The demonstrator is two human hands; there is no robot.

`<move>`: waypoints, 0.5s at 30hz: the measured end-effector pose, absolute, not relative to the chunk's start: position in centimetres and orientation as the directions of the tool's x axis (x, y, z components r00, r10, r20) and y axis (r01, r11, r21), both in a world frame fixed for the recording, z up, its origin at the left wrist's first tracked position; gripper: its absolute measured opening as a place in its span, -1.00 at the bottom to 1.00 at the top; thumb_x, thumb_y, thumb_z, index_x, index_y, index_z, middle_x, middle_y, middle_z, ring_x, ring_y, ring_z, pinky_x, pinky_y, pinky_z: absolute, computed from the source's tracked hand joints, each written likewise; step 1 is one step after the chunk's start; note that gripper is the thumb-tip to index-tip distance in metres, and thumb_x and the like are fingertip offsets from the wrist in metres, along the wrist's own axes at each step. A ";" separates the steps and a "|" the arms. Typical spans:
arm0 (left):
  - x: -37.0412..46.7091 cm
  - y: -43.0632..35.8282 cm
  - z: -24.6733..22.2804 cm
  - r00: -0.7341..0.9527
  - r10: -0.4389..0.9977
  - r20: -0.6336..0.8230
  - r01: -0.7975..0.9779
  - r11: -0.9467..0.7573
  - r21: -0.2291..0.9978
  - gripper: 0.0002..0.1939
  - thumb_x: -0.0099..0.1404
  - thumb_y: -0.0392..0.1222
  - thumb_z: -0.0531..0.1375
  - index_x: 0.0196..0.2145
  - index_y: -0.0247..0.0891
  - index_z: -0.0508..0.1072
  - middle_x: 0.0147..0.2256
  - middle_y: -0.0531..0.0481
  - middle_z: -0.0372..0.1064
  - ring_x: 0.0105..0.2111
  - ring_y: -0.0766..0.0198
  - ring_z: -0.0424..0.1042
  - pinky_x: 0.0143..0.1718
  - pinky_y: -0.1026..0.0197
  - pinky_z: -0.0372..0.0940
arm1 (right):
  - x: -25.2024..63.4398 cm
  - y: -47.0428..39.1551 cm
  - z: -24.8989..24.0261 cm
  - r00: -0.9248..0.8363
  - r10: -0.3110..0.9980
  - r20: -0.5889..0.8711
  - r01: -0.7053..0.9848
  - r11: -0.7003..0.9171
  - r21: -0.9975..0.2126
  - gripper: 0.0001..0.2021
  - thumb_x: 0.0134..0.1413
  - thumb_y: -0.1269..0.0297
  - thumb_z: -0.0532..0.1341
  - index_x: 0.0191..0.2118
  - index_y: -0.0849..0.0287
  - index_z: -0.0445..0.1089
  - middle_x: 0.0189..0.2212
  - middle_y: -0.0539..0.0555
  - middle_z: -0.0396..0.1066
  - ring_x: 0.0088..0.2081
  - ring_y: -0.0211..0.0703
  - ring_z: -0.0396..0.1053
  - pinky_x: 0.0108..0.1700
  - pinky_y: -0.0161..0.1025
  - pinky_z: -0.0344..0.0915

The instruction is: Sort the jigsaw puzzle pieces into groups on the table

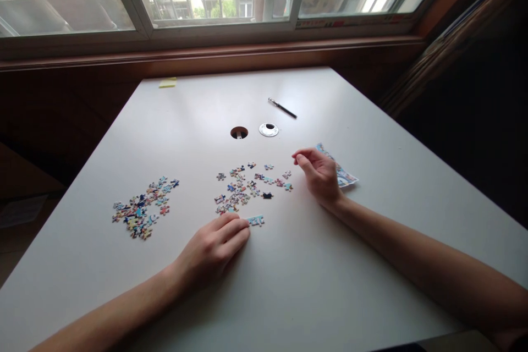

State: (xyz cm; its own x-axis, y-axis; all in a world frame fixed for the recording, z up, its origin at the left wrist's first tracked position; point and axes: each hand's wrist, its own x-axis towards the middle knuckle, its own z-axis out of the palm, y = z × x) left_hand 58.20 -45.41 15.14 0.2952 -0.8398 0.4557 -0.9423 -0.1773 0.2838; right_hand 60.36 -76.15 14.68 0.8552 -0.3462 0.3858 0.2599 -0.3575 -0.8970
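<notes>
My left hand [215,245] rests on the table with its fingers curled and pressed together. Its fingertips are on the left end of a short strip of joined light-blue jigsaw pieces [256,220], partly covering it. Above the table to the right, my right hand [319,173] is closed in a pinch; whatever lies between thumb and fingers, if anything, is hidden. Loose jigsaw pieces [239,197] spread between the hands, a black piece [268,195] among them. Further left lies a denser heap of jigsaw pieces [140,212]. Behind my right hand a colourful picture sheet [346,177] is partly covered.
The white table [198,115] reaches to a window ledge. Toward its far side are a pen [282,108], a round cable hole [239,132] and its silvery cover [269,130]. A yellow sticky note [168,82] is at the far left corner.
</notes>
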 end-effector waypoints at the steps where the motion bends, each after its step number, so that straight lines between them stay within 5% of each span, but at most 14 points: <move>1: 58.2 -45.4 15.1 0.294 -0.840 0.456 -0.942 -0.175 0.285 -0.73 0.38 -0.46 0.09 -0.01 -0.36 0.45 -0.09 -0.24 0.47 -0.04 0.06 0.41 -0.06 0.02 0.46 | 60.4 -76.3 14.7 0.860 -0.341 0.379 0.251 -0.364 -0.897 -0.79 0.23 0.12 0.22 -0.26 0.16 0.48 -0.40 0.03 0.44 -0.33 -0.16 0.39 -0.24 -0.18 0.35; 15: 58.2 -45.4 15.0 0.288 -0.846 0.448 -0.942 -0.166 0.292 -0.72 0.35 -0.49 0.12 -0.01 -0.42 0.42 -0.07 -0.25 0.45 -0.03 0.05 0.36 -0.04 0.01 0.44 | 60.4 -76.3 14.6 0.879 -0.307 0.365 0.240 -0.376 -0.895 -0.81 0.23 0.18 0.18 -0.25 0.17 0.47 -0.39 0.02 0.42 -0.33 -0.17 0.36 -0.23 -0.20 0.29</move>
State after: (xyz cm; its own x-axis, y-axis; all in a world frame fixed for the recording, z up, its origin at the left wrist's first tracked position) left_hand 58.22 -45.40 15.00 0.2880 -0.8462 0.4482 -0.9419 -0.1659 0.2921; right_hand 60.40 -76.28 14.61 0.8790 -0.3072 0.3646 0.2397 -0.3765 -0.8949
